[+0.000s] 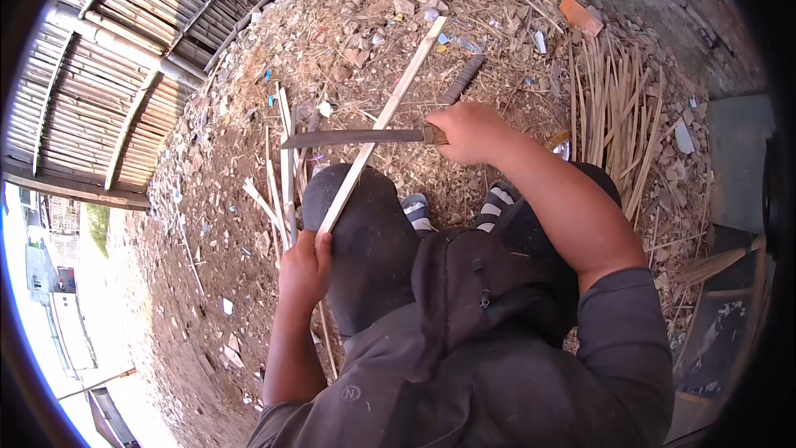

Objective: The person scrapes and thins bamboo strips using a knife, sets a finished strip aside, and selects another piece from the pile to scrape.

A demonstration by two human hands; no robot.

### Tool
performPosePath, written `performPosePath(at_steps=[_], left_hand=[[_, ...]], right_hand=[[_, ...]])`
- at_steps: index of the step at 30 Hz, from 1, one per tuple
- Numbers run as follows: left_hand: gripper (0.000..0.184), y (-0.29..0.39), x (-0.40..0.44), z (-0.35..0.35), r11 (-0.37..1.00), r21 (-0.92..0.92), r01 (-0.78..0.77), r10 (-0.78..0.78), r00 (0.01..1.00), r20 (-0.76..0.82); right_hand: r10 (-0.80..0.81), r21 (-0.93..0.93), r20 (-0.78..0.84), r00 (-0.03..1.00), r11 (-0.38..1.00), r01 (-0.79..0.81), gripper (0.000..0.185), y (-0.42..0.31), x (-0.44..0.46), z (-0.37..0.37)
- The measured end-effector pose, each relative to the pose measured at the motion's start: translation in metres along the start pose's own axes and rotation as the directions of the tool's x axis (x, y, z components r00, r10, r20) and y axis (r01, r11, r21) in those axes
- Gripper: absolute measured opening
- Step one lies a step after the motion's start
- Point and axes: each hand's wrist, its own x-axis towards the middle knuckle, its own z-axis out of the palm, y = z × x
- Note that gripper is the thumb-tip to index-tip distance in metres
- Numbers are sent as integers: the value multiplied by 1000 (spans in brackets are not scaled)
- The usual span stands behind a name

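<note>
A long pale split strip, seemingly bamboo point(406, 79), slants upward across my left knee. My left hand point(304, 272) is closed around its lower end. A machete point(348, 138) with a wooden handle is gripped in my right hand point(471, 133), its blade pointing left and lying across the middle of the strip. Whether the edge bites into the strip or only rests on it, I cannot tell. Beyond my right hand, a dark ridged rod point(464, 77) lies on the ground.
A bundle of thin split strips point(613, 104) lies to the right, and several thicker pieces point(287, 170) lie beside my left knee. Brick rubble, including a red brick piece point(580, 17), covers the ground. A bamboo fence point(124, 50) stands at the upper left. Sandals point(417, 211) are on my feet.
</note>
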Motion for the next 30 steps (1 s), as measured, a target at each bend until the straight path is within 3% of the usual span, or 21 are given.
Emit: performPosePath(at_steps=[2,6,7,10,13,17,20,21,25,28,30], left_hand=[[35,0,1,-1,1000,8,-24,24,1000,-5],[35,3,1,0,999,21,-28,28,999,-32],[35,2,0,-2,999,32,-20,21,999,-26],[35,1,3,-4,999,46,-17,18,1000,-13],[35,-3,2,-1,999,19,-45,46,999,-6],[36,-4,0,-2,998,28,-53,54,998,-14],[36,-2,-2,-6,999,33,-5,5,1000,3],[36,-1,0,-7,1000,27,4,-5,1000,15],[36,-1,1,-2,1000,15,-8,8,1000,6],[38,-6,4,-4,999,-33,-41,41,999,16],[39,-7,5,-8,993,-105,-47,52,998,47]], right_hand=[[-96,-101,40,995,990,100,26,-9,0,-3],[146,255,-25,989,958,-135,27,38,19,9],[138,189,-87,987,975,-120,27,37,14,9],[109,59,-28,994,992,-107,27,26,9,1],[-97,-45,-23,995,994,96,27,4,0,2],[224,256,-144,964,949,-182,29,68,21,23],[379,281,-99,920,898,-339,31,65,11,-4],[345,283,-72,936,907,-313,32,62,8,-8],[73,7,-44,996,997,-73,33,24,-3,-9],[-36,-35,64,997,999,38,34,19,-3,-15],[118,220,-64,991,970,-101,33,57,10,11]])
